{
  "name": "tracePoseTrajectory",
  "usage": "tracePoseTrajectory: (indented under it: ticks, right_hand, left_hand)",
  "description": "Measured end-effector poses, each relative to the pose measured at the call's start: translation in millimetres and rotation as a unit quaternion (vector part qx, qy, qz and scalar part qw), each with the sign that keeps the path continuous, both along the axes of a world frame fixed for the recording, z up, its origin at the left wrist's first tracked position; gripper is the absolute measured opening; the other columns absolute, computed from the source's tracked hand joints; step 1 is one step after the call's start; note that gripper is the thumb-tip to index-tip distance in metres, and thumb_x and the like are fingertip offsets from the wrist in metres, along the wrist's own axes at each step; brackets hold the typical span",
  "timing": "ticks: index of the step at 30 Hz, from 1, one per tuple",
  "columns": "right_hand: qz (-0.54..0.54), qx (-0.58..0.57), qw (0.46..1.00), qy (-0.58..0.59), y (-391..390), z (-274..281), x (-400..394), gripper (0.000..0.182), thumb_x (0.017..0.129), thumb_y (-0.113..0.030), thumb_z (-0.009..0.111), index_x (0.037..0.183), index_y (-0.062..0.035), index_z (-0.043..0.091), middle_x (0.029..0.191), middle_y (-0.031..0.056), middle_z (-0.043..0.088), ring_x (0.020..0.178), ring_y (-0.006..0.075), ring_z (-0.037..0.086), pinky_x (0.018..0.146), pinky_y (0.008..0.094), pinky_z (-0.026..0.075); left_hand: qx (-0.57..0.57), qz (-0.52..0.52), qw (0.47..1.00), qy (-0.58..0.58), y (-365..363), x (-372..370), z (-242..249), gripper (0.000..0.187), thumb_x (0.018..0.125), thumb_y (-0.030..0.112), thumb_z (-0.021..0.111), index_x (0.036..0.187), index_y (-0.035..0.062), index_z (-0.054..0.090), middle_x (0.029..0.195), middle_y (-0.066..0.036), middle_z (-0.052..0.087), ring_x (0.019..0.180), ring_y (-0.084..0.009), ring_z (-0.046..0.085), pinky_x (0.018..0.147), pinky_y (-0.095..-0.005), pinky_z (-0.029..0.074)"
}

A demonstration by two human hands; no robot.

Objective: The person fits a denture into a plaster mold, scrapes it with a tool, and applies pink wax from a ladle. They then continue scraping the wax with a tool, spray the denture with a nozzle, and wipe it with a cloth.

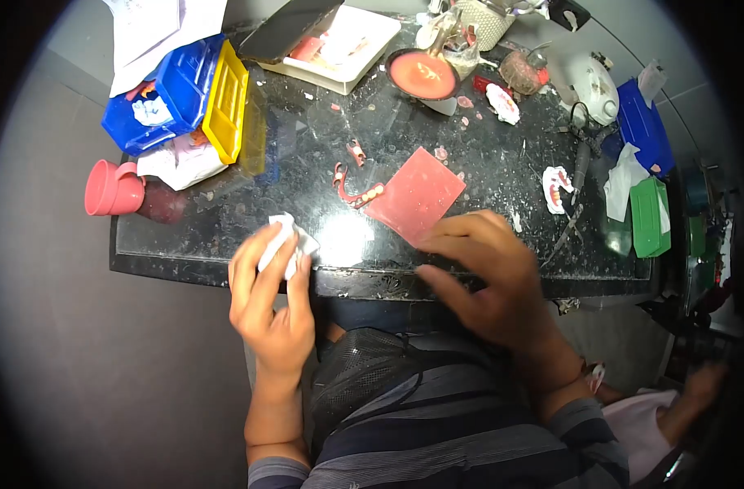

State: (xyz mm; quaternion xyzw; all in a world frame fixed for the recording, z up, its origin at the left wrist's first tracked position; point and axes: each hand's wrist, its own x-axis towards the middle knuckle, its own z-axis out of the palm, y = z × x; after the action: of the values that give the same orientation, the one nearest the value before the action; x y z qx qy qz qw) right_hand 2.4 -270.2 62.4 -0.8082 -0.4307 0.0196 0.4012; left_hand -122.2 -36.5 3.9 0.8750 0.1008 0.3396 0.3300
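My left hand (pixel 268 306) pinches a crumpled white tissue (pixel 305 241) between its fingers, over the front edge of the black table (pixel 307 147). My right hand (pixel 498 281) holds nothing; thumb and fingers stand apart, fingertips right at the lower corner of a pink wax sheet (pixel 418 194). That sheet lies flat with one corner pointing toward me. At its left edge rests a reddish partial denture framework (pixel 372 196) with a few yellowish teeth. A small pink scrap (pixel 356 151) lies just behind the framework.
Blue (pixel 176 90) and yellow bins (pixel 225 106) stand at left beside a pink mug (pixel 111 187). A white tray (pixel 380 37) and a pan of pink wax (pixel 422 75) are behind. A tooth model (pixel 557 189) and green bin (pixel 651 216) sit right. Another person's arm (pixel 690 399) shows lower right.
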Motion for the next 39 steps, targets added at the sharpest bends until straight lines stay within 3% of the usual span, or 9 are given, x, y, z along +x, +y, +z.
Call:
tracePoseTrajectory:
  ticks: [8,14,19,24,28,30,31,34,39]
  right_hand:
    - [0.096,-0.069,0.978,0.173,-131.9,21.8,-9.4,0.035,0.086,-0.016,0.089,0.115,-0.0021,0.077,0.111,0.0142,0.077,0.103,0.0301,0.075,0.090,0.0378,0.058]
    - [-0.181,-0.115,0.927,0.308,-248.5,-10.6,-44.8,0.038,0.088,-0.022,0.089,0.114,0.0025,0.076,0.100,0.0126,0.078,0.088,0.0203,0.076,0.081,0.0337,0.060]
    - [-0.522,-0.301,0.662,0.446,-342.2,-95.8,-31.0,0.060,0.091,-0.038,0.088,0.124,0.0072,0.069,0.098,0.0146,0.073,0.082,0.0183,0.071,0.063,0.0337,0.058]
    - [-0.583,-0.062,0.744,0.320,-382.4,-157.9,-43.8,0.082,0.089,-0.035,0.091,0.146,0.0057,0.049,0.123,0.0195,0.068,0.089,0.0173,0.068,0.074,0.0334,0.058]
    - [-0.289,0.020,0.825,0.484,-390.4,-198.3,-33.3,0.079,0.091,-0.027,0.089,0.152,0.0005,0.049,0.141,0.0111,0.064,0.122,0.0171,0.060,0.105,0.0328,0.048]
    - [-0.300,-0.143,0.889,0.314,-348.6,-202.7,-36.5,0.065,0.094,-0.028,0.086,0.144,0.0005,0.055,0.133,0.0077,0.067,0.120,0.0192,0.061,0.103,0.0340,0.049]
    - [-0.400,-0.055,0.897,0.177,-328.9,-228.4,-43.8,0.060,0.097,-0.032,0.081,0.142,0.0004,0.058,0.124,0.0061,0.072,0.113,0.0206,0.064,0.101,0.0344,0.050]
    - [-0.434,0.085,0.862,0.249,-331.1,-253.8,-59.0,0.040,0.103,-0.034,0.072,0.122,0.0005,0.073,0.109,0.0081,0.077,0.107,0.0215,0.067,0.098,0.0349,0.050]
    - [-0.374,0.369,0.797,0.297,-395.5,-251.6,-114.9,0.011,0.102,-0.010,0.059,0.099,-0.0048,0.068,0.099,0.0091,0.068,0.089,0.0224,0.067,0.085,0.0410,0.057]
  left_hand:
    - [0.188,0.008,0.981,0.053,11.5,52.0,20.3,0.043,0.091,0.018,0.079,0.134,0.0146,0.076,0.159,-0.015,0.055,0.147,-0.0402,0.048,0.125,-0.0538,0.027]
    - [0.237,-0.045,0.961,0.137,20.0,73.3,13.0,0.038,0.090,0.018,0.080,0.128,0.0228,0.079,0.156,-0.006,0.059,0.150,-0.0383,0.044,0.125,-0.0579,0.025]
    - [0.266,-0.086,0.945,0.167,12.1,81.3,14.1,0.014,0.088,0.012,0.080,0.101,0.0172,0.082,0.153,-0.007,0.058,0.154,-0.0381,0.038,0.122,-0.0759,0.015]
    - [0.291,-0.083,0.941,0.152,8.9,86.1,24.7,0.007,0.088,0.014,0.080,0.095,0.0155,0.080,0.152,-0.009,0.058,0.154,-0.0377,0.037,0.120,-0.0788,0.012]
    - [0.294,-0.052,0.948,0.106,10.3,86.8,35.8,0.010,0.089,0.011,0.078,0.098,0.0150,0.079,0.149,-0.008,0.060,0.152,-0.0369,0.041,0.122,-0.0754,0.011]
    - [0.184,-0.084,0.979,0.007,13.8,82.9,42.2,0.012,0.089,0.011,0.078,0.100,0.0150,0.079,0.141,-0.008,0.066,0.147,-0.0388,0.047,0.126,-0.0647,0.015]
    - [0.142,-0.100,0.984,-0.036,13.2,78.1,47.4,0.010,0.094,0.008,0.075,0.104,0.0084,0.078,0.132,-0.011,0.072,0.131,-0.0338,0.063,0.120,-0.0508,0.038]
    - [-0.272,-0.206,0.938,-0.062,4.4,51.8,48.6,0.014,0.101,0.008,0.070,0.110,-0.0025,0.074,0.126,-0.019,0.075,0.113,-0.0288,0.073,0.101,-0.0413,0.056]
    - [-0.519,-0.220,0.824,-0.052,21.3,-18.1,20.3,0.017,0.109,0.014,0.059,0.114,-0.0014,0.062,0.109,-0.022,0.074,0.098,-0.0322,0.076,0.089,-0.0473,0.063]
